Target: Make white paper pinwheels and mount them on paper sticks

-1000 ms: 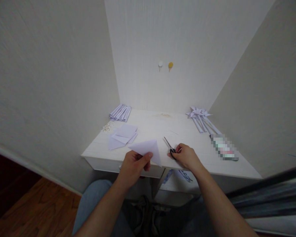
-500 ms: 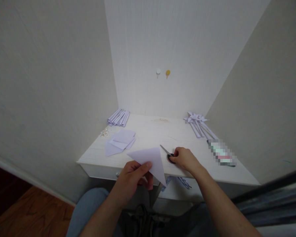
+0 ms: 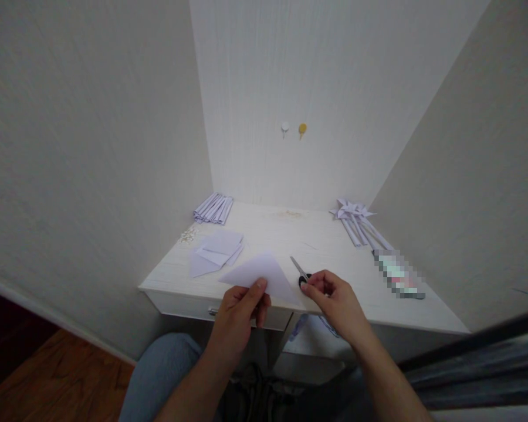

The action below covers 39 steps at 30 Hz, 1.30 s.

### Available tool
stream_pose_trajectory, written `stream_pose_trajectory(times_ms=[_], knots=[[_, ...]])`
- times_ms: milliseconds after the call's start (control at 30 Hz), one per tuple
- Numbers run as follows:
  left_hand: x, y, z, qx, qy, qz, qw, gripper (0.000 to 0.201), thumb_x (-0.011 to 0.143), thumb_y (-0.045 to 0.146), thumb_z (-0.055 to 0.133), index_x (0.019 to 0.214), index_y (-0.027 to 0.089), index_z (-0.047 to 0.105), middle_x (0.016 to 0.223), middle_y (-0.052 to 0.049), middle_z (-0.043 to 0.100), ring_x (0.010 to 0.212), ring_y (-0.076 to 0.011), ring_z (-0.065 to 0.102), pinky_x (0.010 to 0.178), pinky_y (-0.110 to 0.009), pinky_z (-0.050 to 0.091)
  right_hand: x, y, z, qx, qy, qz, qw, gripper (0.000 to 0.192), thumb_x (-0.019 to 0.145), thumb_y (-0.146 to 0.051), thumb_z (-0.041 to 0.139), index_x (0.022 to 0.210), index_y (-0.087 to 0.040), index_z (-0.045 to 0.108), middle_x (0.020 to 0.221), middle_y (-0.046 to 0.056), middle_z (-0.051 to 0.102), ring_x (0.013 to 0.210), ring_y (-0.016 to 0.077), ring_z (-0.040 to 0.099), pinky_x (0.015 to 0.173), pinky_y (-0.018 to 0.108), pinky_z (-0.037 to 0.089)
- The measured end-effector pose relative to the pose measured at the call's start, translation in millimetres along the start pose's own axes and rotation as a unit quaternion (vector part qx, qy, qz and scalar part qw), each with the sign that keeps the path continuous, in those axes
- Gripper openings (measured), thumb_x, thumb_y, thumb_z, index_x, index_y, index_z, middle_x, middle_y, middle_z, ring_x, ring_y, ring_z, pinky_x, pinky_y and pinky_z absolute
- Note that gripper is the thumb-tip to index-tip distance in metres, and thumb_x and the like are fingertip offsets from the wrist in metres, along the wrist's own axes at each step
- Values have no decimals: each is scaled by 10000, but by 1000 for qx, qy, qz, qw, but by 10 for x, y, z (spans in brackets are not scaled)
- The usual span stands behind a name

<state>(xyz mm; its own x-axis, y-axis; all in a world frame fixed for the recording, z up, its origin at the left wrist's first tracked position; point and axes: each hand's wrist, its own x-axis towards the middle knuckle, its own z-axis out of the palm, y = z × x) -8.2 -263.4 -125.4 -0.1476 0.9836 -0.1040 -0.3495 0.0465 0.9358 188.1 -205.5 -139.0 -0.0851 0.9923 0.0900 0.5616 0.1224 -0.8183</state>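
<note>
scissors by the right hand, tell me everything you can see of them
The scissors are small, with thin silvery metal blades and dark handle loops. They lie flat on the white desk near its front edge, blades shut as far as shows, tips pointing away and to the left. The right hand has its fingertips at the handles, partly hiding them. The folded paper triangle in the left hand is just beside them.

Pale lilac paper triangle [image 3: 264,274] — black-handled scissors [image 3: 303,274] — white woodgrain desk [image 3: 290,234].
</note>
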Motion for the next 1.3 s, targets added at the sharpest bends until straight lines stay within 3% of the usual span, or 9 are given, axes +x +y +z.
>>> stream_pose_trajectory(times_ms=[67,133,200,433,800,933,1033,1167,1300], knots=[[11,-60,78,7,14,14,1000,562,711,668,763,523,156,628,401,31,467,406,-81,392,453,-230,280,-241,-85,163,181,-41,-12,982,316,762,-478,761,890,-205,664,715,6,636,628,168,575,551,274,449],[10,-115,155,24,2,22,999,599,735,701,721,495,170,580,400,41,422,416,-81,355,465,-240,263,-413,-169,318,361,-36,-8,932,416,682,-483,859,940,-205,688,759,17,682,604,151,563,523,261,441],[-3,-154,213,42,-17,25,999,634,745,728,690,462,186,525,412,42,395,430,-85,332,471,-252,249,-493,-238,415,416,-26,-9,909,369,743,-480,846,932,-193,712,696,0,660,563,129,530,517,250,434],[-60,-171,226,69,-35,11,997,637,726,786,651,504,195,564,425,43,371,436,-106,314,456,-270,232,-466,-262,394,418,4,-8,908,296,832,-448,800,823,-169,700,611,-32,597,565,113,511,549,240,419],[-89,-88,161,91,34,25,995,650,674,807,670,501,184,601,453,10,467,480,-132,425,491,-267,331,-548,-161,389,423,34,14,905,279,826,-416,813,755,-189,667,599,-41,594,572,117,524,570,250,417],[-95,-90,77,138,40,44,989,648,720,801,626,491,196,584,463,3,488,496,-143,453,507,-275,369,-591,-176,330,410,-26,36,911,279,798,-428,814,779,-179,688,618,-27,627,565,122,547,569,255,445],[-70,-89,43,194,4,47,980,636,760,764,611,456,211,534,445,6,466,486,-146,450,500,-279,373,-597,-185,285,381,-77,48,920,308,789,-455,775,740,-170,668,611,-5,639,543,129,558,543,259,447],[-58,-113,67,218,-29,85,972,523,785,654,660,530,208,563,489,20,501,508,-147,470,500,-266,390,-587,-165,312,334,-79,37,939,349,816,-515,686,725,-182,640,616,10,649,533,142,569,546,281,468],[-113,-151,-140,236,28,114,965,396,808,521,705,595,199,621,529,20,570,534,-148,511,531,-258,415,-610,-94,314,275,-75,28,958,337,827,-516,697,835,-180,724,775,73,751,718,217,678,703,355,542]])
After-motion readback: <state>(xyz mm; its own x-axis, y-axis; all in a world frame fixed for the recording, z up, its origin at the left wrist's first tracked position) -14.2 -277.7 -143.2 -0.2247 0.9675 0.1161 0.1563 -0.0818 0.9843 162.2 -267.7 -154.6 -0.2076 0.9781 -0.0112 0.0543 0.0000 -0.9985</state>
